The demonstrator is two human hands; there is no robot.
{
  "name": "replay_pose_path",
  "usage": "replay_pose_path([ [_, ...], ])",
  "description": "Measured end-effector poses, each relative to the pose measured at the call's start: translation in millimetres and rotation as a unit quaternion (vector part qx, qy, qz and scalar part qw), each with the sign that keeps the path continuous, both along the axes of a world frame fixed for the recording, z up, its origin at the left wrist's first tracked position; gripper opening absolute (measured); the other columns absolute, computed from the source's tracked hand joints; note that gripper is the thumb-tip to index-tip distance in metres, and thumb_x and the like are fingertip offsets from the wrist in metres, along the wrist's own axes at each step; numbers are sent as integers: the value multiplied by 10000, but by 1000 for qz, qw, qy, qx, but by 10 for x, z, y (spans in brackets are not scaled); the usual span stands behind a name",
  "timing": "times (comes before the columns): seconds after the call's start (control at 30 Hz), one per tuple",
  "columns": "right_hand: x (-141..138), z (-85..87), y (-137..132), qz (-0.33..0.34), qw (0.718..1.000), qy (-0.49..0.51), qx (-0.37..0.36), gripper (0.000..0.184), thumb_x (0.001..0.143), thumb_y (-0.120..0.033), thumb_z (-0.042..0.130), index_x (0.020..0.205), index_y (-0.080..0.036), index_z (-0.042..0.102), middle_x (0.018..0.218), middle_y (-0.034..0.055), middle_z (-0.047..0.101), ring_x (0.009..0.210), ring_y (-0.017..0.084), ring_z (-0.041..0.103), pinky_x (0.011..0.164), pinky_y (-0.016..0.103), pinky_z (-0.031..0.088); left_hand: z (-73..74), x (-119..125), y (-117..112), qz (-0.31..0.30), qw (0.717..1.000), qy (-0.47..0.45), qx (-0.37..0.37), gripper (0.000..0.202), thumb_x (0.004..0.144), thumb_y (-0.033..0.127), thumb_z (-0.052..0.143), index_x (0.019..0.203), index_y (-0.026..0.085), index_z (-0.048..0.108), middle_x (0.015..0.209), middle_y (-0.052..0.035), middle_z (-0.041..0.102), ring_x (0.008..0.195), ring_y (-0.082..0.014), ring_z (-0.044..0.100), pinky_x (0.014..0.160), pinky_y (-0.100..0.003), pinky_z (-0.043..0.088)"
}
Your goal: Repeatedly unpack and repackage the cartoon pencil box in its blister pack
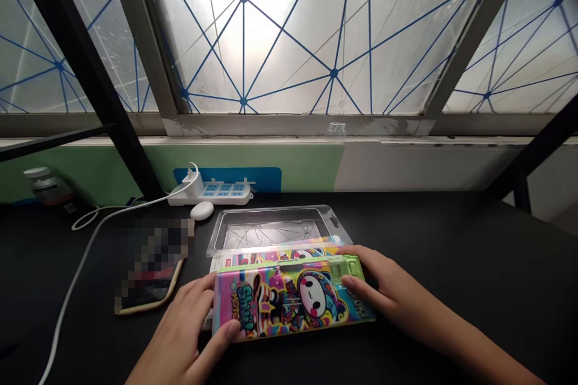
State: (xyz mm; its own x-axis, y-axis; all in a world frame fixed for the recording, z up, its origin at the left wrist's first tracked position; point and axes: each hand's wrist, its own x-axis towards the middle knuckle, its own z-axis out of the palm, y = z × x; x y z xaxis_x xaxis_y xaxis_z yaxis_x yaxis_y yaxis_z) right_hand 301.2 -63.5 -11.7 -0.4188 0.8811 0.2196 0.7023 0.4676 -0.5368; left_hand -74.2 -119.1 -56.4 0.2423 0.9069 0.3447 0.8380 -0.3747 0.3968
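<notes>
A colourful pencil case (289, 304) with a cartoon figure on its lid and lime-green edges is held in front of me, its near side tilted down. My left hand (192, 325) grips its left end, thumb on the printed face and fingers along the far edge. At the right end, my right hand (383, 283) closes around the green corner, thumb on the lid and fingers behind. A printed card (226, 261) with similar artwork lies just behind and partly under the case. Beyond it sits a clear plastic tray (275, 212), partly covered by the card.
On the left lies a phone (174, 277), partly blurred. A white power strip (226, 192) with a plugged-in charger stands by the wall, its white cable (76, 289) running forward. Near it are a small white oval object (201, 211) and a bottle (52, 186).
</notes>
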Motion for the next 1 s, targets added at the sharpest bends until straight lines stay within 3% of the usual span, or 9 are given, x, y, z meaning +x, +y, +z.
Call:
replay_pose_path([
  [0.13, -22, -45, 36, -34, 993, -82, 74, 294, 999, -444, 500, 1160, -239, 636, 957, 60, 729, 805, 236, 680, 693, 363, 546, 5, 25, -16, 12, 1000, -10, -5, 438, 946, 473, 591, 1330, 262, 602, 1424, -84, 601, 1275, -308, 597, 1020, -418, 547],
  [0.27, -79, -1, 35, -21, 963, -151, 222, 217, 1005, -339, 489, 989, -211, 664, 872, 68, 678, 784, 243, 615, 702, 381, 445, 7, 36, -72, 18, 1000, -21, 5, 618, 956, 443, 593, 1518, 291, 384, 1478, -83, 553, 1313, -296, 573, 1038, -410, 535],
  [0.33, -173, 66, 7, -4, 951, -164, 261, 187, 996, -306, 510, 973, -205, 665, 895, 77, 674, 812, 250, 605, 717, 384, 424, 8, 34, -93, 2, 1000, -22, 14, 738, 939, 440, 625, 1572, 319, 267, 1522, -78, 511, 1342, -303, 548, 1046, -416, 528],
  [0.47, -547, 184, -68, 55, 961, -148, 227, 158, 971, -275, 560, 1075, -191, 642, 1000, 96, 691, 906, 268, 616, 776, 397, 463, -2, 24, -96, -16, 1000, -26, 8, 921, 893, 427, 699, 1608, 349, 124, 1532, -87, 501, 1318, -320, 568, 1031, -443, 536],
  [0.57, -878, 186, -81, 67, 963, -154, 209, 222, 946, -307, 598, 1119, -173, 633, 1007, 116, 681, 942, 295, 613, 795, 426, 495, -11, 26, -90, -27, 999, -23, 9, 920, 912, 398, 680, 1614, 357, 87, 1555, -97, 470, 1307, -327, 575, 1032, -469, 529],
  [0.67, -1098, 127, -56, 67, 966, -155, 195, 177, 960, -321, 575, 1051, -181, 634, 959, 102, 644, 910, 285, 592, 786, 425, 505, -11, 32, -93, -35, 999, -23, 8, 900, 933, 348, 649, 1618, 349, 66, 1586, -108, 421, 1328, -330, 552, 1050, -479, 510],
  [0.83, -1197, 34, -27, 41, 974, -136, 178, 144, 1003, -232, 443, 944, -183, 565, 904, 88, 572, 839, 250, 555, 759, 405, 500, 35, 54, -97, -41, 999, -27, 6, 914, 938, 312, 635, 1618, 353, 26, 1581, -100, 429, 1281, -313, 591, 1041, -474, 512],
  [1.0, -1240, 61, 5, 13, 966, -109, 233, 146, 1010, -223, 413, 909, -192, 514, 893, 92, 561, 812, 249, 535, 729, 408, 489, 91, 95, -82, -36, 999, -29, -4, 859, 970, 297, 578, 1622, 315, 19, 1539, -106, 490, 1289, -293, 590, 1059, -472, 497],
])
